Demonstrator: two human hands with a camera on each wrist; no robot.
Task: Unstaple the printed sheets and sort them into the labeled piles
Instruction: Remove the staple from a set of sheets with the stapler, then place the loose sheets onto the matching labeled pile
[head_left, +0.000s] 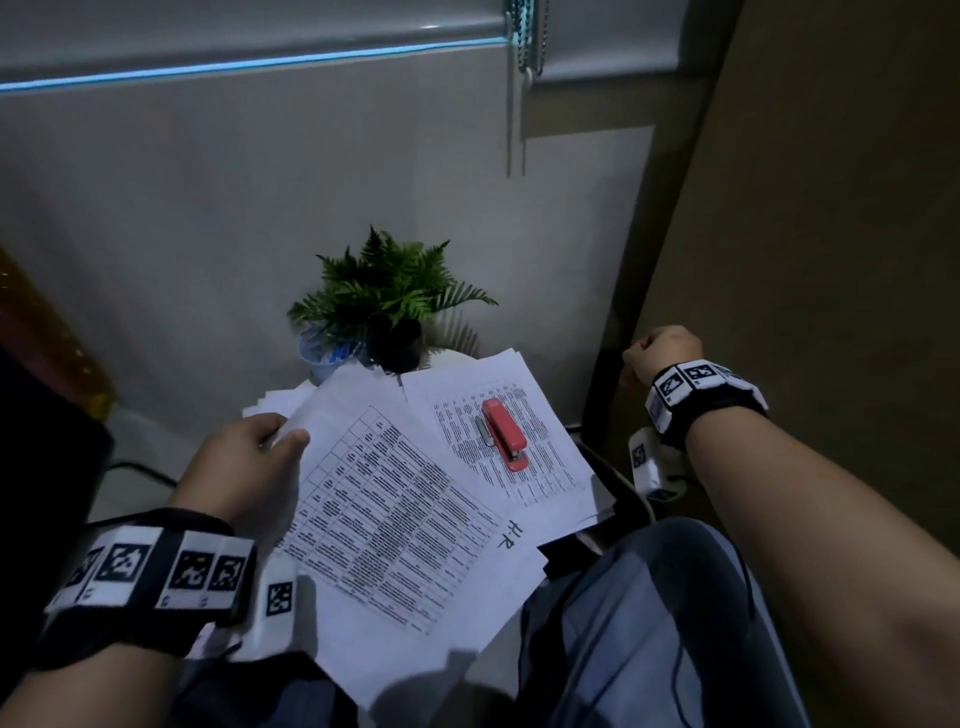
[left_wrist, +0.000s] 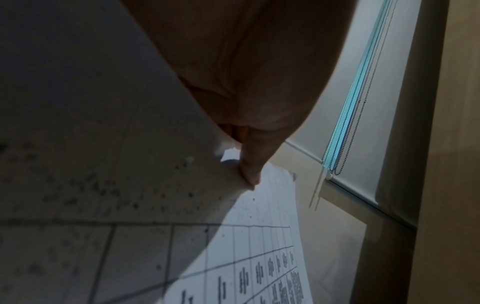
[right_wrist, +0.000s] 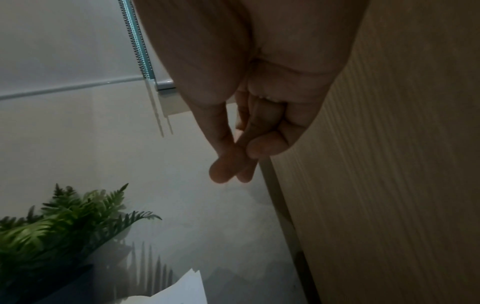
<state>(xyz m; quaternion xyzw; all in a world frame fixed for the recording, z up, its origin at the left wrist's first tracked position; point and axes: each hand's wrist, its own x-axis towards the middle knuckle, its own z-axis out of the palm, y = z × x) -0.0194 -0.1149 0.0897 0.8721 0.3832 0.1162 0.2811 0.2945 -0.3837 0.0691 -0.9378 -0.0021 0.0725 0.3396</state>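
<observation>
Several printed sheets (head_left: 395, 514) held up over the lap, pinched at the far-left corner between thumb and fingers of the left hand (head_left: 244, 467); top page a dense table with a handwritten mark near its right edge (reads like "H.R", a pile label perhaps). Behind and to the right, another pile of sheets (head_left: 540, 457) lying flat, with a red stapler (head_left: 505, 434) resting on it and a small grey metal tool (head_left: 484, 430) just beside the stapler on its left. More paper edges poking out at far left. Sorting apparently under way, not finished: one pile laid, a bundle in hand; staple itself too small to make out. Right hand (head_left: 660, 353) well apart from the sheets, out to the right near a wooden panel (head_left: 831, 260), fingers curled into a loose fist with thumb against fingertips, nothing visibly held. Potted fern (head_left: 389, 291) at the far end.
</observation>
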